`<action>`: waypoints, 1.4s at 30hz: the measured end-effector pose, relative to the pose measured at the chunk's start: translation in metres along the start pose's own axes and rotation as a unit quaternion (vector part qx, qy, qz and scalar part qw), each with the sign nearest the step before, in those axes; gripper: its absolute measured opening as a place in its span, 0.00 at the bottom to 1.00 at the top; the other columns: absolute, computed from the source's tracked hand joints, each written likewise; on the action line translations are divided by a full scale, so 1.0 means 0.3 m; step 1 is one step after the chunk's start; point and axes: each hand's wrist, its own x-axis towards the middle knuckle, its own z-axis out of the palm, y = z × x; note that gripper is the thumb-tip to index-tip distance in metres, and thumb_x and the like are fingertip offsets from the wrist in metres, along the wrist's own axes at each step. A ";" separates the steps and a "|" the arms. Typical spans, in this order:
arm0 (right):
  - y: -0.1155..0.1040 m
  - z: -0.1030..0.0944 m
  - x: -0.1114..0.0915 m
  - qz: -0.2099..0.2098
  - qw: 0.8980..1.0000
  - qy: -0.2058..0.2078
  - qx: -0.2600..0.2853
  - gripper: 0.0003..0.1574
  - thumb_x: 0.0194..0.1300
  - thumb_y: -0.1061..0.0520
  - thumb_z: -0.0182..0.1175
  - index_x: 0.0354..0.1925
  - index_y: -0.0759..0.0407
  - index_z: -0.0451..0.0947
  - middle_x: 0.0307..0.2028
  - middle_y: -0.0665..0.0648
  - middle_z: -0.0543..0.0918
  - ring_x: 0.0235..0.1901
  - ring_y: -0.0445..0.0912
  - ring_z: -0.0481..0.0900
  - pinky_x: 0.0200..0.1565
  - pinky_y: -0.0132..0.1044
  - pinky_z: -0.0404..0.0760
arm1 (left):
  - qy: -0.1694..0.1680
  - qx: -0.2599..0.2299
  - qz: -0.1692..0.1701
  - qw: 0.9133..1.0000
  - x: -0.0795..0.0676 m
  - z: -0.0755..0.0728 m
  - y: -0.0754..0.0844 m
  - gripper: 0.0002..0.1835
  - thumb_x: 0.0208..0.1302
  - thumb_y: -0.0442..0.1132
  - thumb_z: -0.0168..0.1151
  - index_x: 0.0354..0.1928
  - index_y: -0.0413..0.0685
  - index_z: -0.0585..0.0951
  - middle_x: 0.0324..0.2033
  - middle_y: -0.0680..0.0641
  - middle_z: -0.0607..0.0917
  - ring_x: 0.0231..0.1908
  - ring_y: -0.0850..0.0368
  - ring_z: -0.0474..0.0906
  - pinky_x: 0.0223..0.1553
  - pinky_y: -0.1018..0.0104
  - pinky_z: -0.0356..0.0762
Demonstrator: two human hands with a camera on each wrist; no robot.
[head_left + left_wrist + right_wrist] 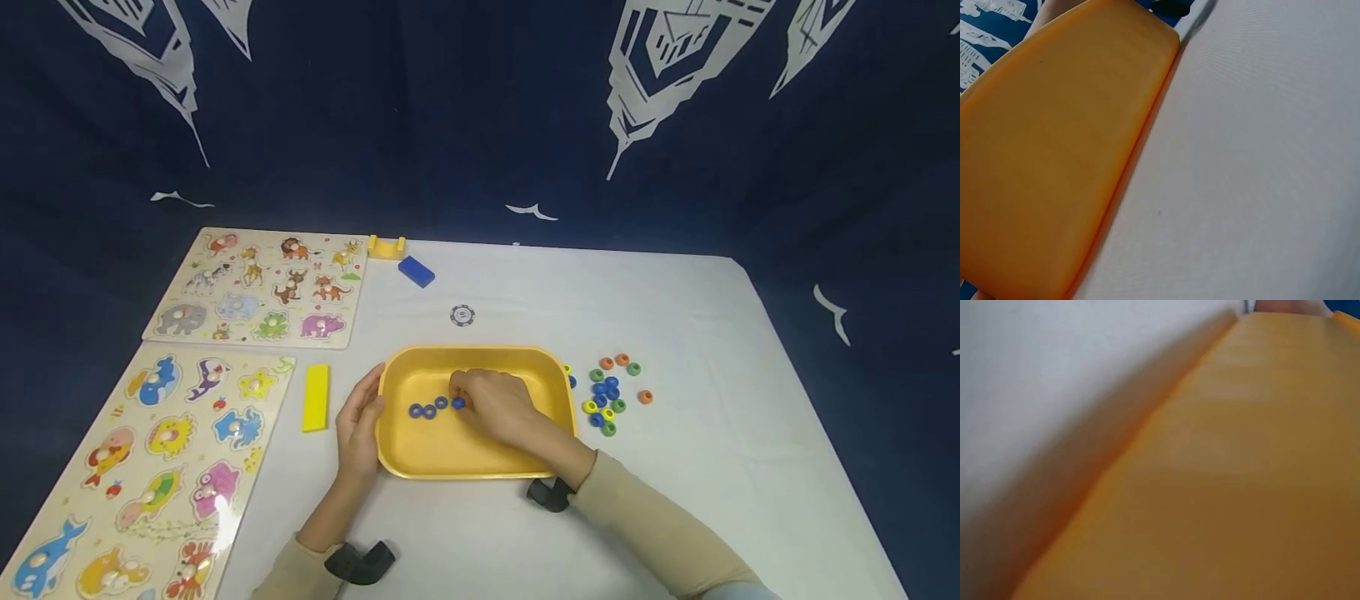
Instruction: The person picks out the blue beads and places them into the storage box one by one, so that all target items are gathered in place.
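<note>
A yellow tray [420, 454] sits on the white table, its inside filling much of both wrist views. Against its left rim rests my left hand [360, 425], fingers along the outer side and thumb at the edge. My right hand [495, 407] reaches in over the tray's right side, fingers curled down. At its fingertips it pinches a blue bead [458, 403], partly hidden by the hand. Several more blue beads [429, 412] lie in a short row just left of it, on the tray floor.
Loose beads [600, 400] in blue, green, yellow and orange lie right of the tray. Two animal puzzle boards [251, 292] cover the left side. Near them are a yellow block [316, 397], a blue block [416, 272], a yellow notched piece [386, 247] and a round chip [462, 315].
</note>
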 end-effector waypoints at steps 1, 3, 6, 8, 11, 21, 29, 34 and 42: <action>-0.002 0.003 0.005 0.003 1.000 -0.006 0.004 0.07 0.50 0.56 0.63 0.28 0.45 0.75 0.18 0.42 0.70 0.20 0.37 0.68 0.17 0.27 0.66 | 0.001 0.003 0.000 1.000 0.000 0.000 0.005 0.22 0.63 0.25 0.38 0.59 0.39 0.66 0.58 0.42 0.69 0.58 0.52 0.66 0.57 0.66 0.68; -0.004 0.007 0.012 0.010 0.999 -0.023 0.021 0.08 0.49 0.57 0.63 0.29 0.45 0.75 0.19 0.43 0.72 0.21 0.37 0.69 0.18 0.28 0.67 | 0.002 0.008 -0.001 1.000 0.001 0.000 0.012 0.22 0.63 0.25 0.38 0.59 0.40 0.67 0.58 0.43 0.70 0.58 0.52 0.66 0.57 0.66 0.68; -0.002 0.009 0.014 0.016 0.997 -0.055 0.052 0.12 0.48 0.56 0.64 0.34 0.47 0.75 0.20 0.43 0.75 0.23 0.37 0.71 0.22 0.28 0.69 | 0.003 0.010 -0.005 1.000 0.001 0.001 0.019 0.22 0.63 0.25 0.37 0.59 0.40 0.67 0.58 0.43 0.70 0.58 0.52 0.66 0.57 0.65 0.67; 0.002 0.009 0.009 0.016 0.995 -0.066 0.067 0.15 0.48 0.56 0.64 0.37 0.48 0.75 0.21 0.42 0.76 0.24 0.36 0.72 0.25 0.28 0.70 | 0.003 0.011 -0.008 1.000 0.000 0.004 0.024 0.22 0.63 0.25 0.37 0.59 0.39 0.66 0.58 0.43 0.70 0.58 0.51 0.65 0.57 0.65 0.67; 0.006 -0.002 -0.006 0.015 0.995 -0.061 0.083 0.18 0.48 0.55 0.65 0.40 0.49 0.75 0.22 0.40 0.75 0.25 0.36 0.72 0.27 0.28 0.71 | 0.003 0.009 -0.004 1.000 0.005 -0.003 -0.008 0.22 0.64 0.26 0.38 0.59 0.41 0.67 0.58 0.44 0.70 0.58 0.52 0.66 0.57 0.65 0.67; 0.076 -0.135 -0.143 -0.025 0.977 0.124 0.171 0.14 0.51 0.55 0.65 0.39 0.51 0.77 0.25 0.41 0.76 0.20 0.35 0.68 0.20 0.26 0.70 | -0.002 0.004 -0.006 1.000 0.005 0.000 -0.024 0.22 0.64 0.26 0.37 0.59 0.42 0.66 0.59 0.45 0.69 0.58 0.54 0.66 0.56 0.67 0.69; 0.380 -0.159 -0.295 0.057 0.939 0.311 0.135 0.16 0.53 0.53 0.63 0.43 0.50 0.77 0.25 0.47 0.78 0.19 0.37 0.66 0.14 0.27 0.64 | 0.002 0.005 -0.003 1.000 0.006 -0.006 -0.028 0.22 0.64 0.27 0.38 0.59 0.44 0.68 0.58 0.46 0.70 0.58 0.53 0.67 0.56 0.65 0.68; 0.634 -0.021 -0.370 0.173 0.921 0.341 0.070 0.20 0.53 0.43 0.61 0.46 0.39 0.75 0.25 0.43 0.77 0.18 0.35 0.65 0.11 0.27 0.61 | 0.001 0.004 0.005 1.000 0.005 -0.014 -0.043 0.21 0.65 0.28 0.38 0.59 0.46 0.68 0.58 0.47 0.70 0.58 0.54 0.66 0.56 0.67 0.68; 0.558 -0.060 -0.409 0.243 0.923 0.284 0.087 0.21 0.53 0.49 0.63 0.45 0.53 0.76 0.25 0.50 0.78 0.20 0.41 0.67 0.15 0.28 0.65 | -0.001 -0.001 0.006 1.000 0.005 -0.013 -0.047 0.21 0.65 0.29 0.38 0.59 0.45 0.68 0.58 0.46 0.70 0.58 0.54 0.66 0.56 0.67 0.69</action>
